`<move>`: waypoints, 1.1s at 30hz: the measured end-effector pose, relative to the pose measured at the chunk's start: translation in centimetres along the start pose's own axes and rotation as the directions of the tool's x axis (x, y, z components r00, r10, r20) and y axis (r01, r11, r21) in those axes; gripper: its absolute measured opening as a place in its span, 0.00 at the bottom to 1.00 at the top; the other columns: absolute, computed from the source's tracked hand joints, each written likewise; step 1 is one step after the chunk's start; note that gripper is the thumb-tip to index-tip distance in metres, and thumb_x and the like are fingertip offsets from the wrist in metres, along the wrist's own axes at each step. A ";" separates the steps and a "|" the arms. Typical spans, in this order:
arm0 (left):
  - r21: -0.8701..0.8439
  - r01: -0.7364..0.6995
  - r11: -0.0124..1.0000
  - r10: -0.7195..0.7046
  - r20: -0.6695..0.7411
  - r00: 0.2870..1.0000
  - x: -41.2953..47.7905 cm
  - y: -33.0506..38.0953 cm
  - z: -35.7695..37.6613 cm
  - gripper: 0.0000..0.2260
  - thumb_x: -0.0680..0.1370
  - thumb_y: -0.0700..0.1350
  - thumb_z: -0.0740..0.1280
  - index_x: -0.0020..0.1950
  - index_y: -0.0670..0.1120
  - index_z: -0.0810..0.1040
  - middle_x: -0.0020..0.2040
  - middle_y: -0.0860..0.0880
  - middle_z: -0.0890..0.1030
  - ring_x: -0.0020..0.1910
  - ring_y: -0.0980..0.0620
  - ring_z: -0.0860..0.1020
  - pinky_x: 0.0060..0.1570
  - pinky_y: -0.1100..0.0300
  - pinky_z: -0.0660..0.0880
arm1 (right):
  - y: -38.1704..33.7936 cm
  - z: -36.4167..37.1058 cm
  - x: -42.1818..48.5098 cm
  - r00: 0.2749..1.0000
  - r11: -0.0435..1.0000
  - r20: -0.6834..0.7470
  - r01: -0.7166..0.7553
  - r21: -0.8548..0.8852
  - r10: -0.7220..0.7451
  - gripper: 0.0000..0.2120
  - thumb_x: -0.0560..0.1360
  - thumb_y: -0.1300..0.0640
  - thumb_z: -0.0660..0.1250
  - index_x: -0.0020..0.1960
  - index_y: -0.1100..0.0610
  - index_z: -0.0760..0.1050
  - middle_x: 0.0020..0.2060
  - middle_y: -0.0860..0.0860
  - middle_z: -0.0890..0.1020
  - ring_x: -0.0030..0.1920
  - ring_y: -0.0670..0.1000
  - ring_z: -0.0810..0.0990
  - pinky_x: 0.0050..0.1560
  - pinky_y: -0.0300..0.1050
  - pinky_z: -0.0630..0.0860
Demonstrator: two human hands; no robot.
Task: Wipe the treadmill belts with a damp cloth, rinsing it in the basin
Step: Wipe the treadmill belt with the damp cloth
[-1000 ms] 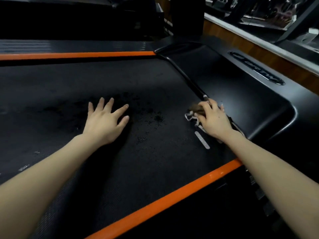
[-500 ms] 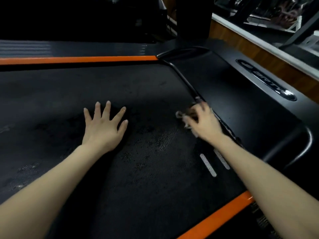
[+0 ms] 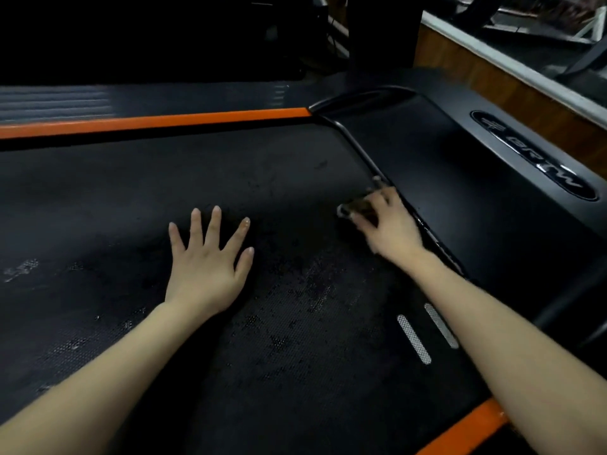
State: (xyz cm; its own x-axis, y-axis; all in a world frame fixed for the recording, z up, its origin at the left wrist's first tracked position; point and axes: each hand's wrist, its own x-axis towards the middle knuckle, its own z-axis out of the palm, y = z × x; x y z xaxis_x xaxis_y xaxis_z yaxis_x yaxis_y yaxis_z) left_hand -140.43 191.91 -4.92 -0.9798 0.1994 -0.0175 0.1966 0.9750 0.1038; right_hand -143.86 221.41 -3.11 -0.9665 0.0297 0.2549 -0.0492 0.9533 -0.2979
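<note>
One treadmill belt fills the view, dark and speckled with damp patches. Two orange strips border it, one along the far side and one at the near right corner. Two hands are on the belt. The left hand lies flat, palm down, all five fingers spread and straight. The right hand is blurred, but its fingers seem curled around one small bunched cloth, pressed on the belt just beside the black cover at the belt's end. Two pale oval marks sit on the belt near the right forearm. The cover carries one oval badge.
</note>
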 end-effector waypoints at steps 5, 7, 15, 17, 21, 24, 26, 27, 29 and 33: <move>-0.017 0.019 1.000 -0.019 -0.024 1.000 -0.1 0.4 -0.1 0.34 0.71 0.64 0.31 0.77 0.60 0.47 0.79 0.44 0.46 0.76 0.40 0.40 0.71 0.39 0.37 | -4.5 2.1 0.1 0.999 0.999 -0.033 0.034 0.029 -0.033 0.17 0.74 0.47 0.65 0.56 0.59 0.74 0.69 0.58 0.66 0.70 0.63 0.62 0.69 0.58 0.63; -0.021 0.021 1.000 -0.021 -0.022 1.000 -0.1 0.2 -0.2 0.34 0.71 0.65 0.31 0.77 0.61 0.48 0.79 0.45 0.47 0.76 0.41 0.41 0.72 0.39 0.37 | -7.6 2.9 -3.0 0.965 0.960 0.036 0.254 0.114 -0.259 0.19 0.74 0.44 0.62 0.53 0.59 0.75 0.68 0.58 0.69 0.69 0.62 0.64 0.69 0.54 0.63; -0.095 0.023 0.995 -0.030 -0.073 0.997 0.8 -1.0 -1.5 0.31 0.75 0.65 0.36 0.75 0.59 0.58 0.78 0.46 0.55 0.77 0.43 0.49 0.73 0.44 0.40 | -0.4 2.2 5.4 1.000 1.000 -0.002 0.016 0.013 -0.016 0.19 0.77 0.49 0.64 0.62 0.59 0.71 0.71 0.57 0.64 0.71 0.61 0.62 0.69 0.57 0.61; -0.081 0.027 0.996 -0.035 -0.110 0.993 2.3 -1.4 -1.6 0.26 0.80 0.62 0.42 0.75 0.58 0.60 0.77 0.44 0.57 0.76 0.40 0.51 0.73 0.42 0.42 | -0.4 2.8 7.1 0.998 0.999 -0.043 -0.040 0.005 0.041 0.18 0.77 0.50 0.63 0.62 0.61 0.71 0.72 0.58 0.62 0.72 0.63 0.58 0.71 0.59 0.57; -0.064 0.019 0.998 -0.029 -0.161 0.986 5.7 -2.0 -1.4 0.27 0.79 0.62 0.43 0.74 0.55 0.65 0.75 0.42 0.62 0.74 0.36 0.55 0.71 0.36 0.48 | -3.0 2.6 3.3 0.990 0.988 0.039 0.129 0.082 -0.132 0.18 0.76 0.47 0.64 0.59 0.59 0.72 0.72 0.55 0.62 0.73 0.59 0.58 0.70 0.56 0.63; -0.054 0.012 0.998 -0.021 -0.165 0.986 6.8 -2.2 -0.5 0.31 0.76 0.63 0.40 0.73 0.55 0.66 0.74 0.40 0.63 0.74 0.34 0.57 0.69 0.33 0.49 | -3.2 1.6 -0.8 0.935 0.937 0.133 0.305 0.173 -0.329 0.20 0.74 0.40 0.60 0.57 0.54 0.72 0.72 0.52 0.64 0.72 0.53 0.61 0.70 0.47 0.57; -0.038 0.011 0.999 -0.018 -0.173 0.985 6.8 -2.3 0.0 0.31 0.76 0.63 0.41 0.74 0.55 0.65 0.75 0.40 0.63 0.74 0.34 0.57 0.69 0.33 0.49 | -1.6 1.0 1.1 0.930 0.934 0.126 0.328 0.140 -0.345 0.18 0.75 0.44 0.64 0.58 0.55 0.73 0.70 0.49 0.66 0.71 0.50 0.62 0.71 0.48 0.54; -0.034 0.010 0.999 -0.015 -0.173 0.985 6.9 -2.2 0.1 0.30 0.76 0.62 0.41 0.74 0.55 0.65 0.75 0.40 0.63 0.74 0.35 0.57 0.69 0.33 0.49 | -0.6 1.2 3.0 0.947 0.948 0.089 0.300 0.101 -0.309 0.17 0.75 0.47 0.66 0.59 0.56 0.74 0.70 0.48 0.66 0.71 0.49 0.62 0.71 0.51 0.55; -0.043 0.015 0.999 -0.023 -0.180 0.983 7.0 -2.1 0.2 0.30 0.76 0.62 0.41 0.74 0.55 0.65 0.75 0.40 0.63 0.74 0.35 0.56 0.70 0.33 0.49 | 1.0 1.8 7.8 0.984 0.985 0.014 0.175 0.001 -0.175 0.18 0.76 0.50 0.66 0.61 0.59 0.73 0.70 0.53 0.68 0.70 0.55 0.63 0.71 0.58 0.57; -0.058 0.021 0.998 -0.032 -0.193 0.981 7.1 -1.9 0.2 0.31 0.76 0.62 0.41 0.74 0.55 0.65 0.74 0.40 0.63 0.74 0.35 0.57 0.70 0.33 0.49 | -2.0 4.9 12.4 0.998 0.999 -0.056 0.003 -0.039 -0.005 0.16 0.75 0.51 0.66 0.57 0.61 0.74 0.67 0.60 0.69 0.68 0.63 0.64 0.70 0.59 0.55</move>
State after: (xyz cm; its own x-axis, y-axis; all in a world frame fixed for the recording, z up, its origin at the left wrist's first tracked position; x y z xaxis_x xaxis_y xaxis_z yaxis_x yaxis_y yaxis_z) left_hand -147.80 191.49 -5.42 -0.9743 0.1455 0.1717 0.1734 0.9717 0.1607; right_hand -157.03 218.42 -3.90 -0.9508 0.0419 0.3071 -0.0419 0.9643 -0.2615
